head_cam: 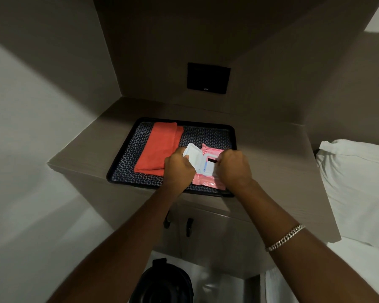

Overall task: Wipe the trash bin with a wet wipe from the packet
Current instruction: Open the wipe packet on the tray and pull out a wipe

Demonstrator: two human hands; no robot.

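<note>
Black trash bin (162, 283) stands on the floor, nearest the viewer, below the worktop (271, 149). On the tray (127, 158), the pink packet (208, 182) lies flat, long axis running toward the viewer, white flip lid (194, 156) swung open leftward. Left hand (178, 167) grasps the lid edge; right hand (233, 166) is clenched at the dispensing slot, though no wipe shows. Step, as judged: extracting a wipe. Next calls for a steady upward pull while the packet is held down.

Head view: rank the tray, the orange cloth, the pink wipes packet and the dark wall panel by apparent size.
1. tray
2. orange cloth
3 and 4. Unsure: dark wall panel and pink wipes packet. The hands hide part of the packet.
</note>
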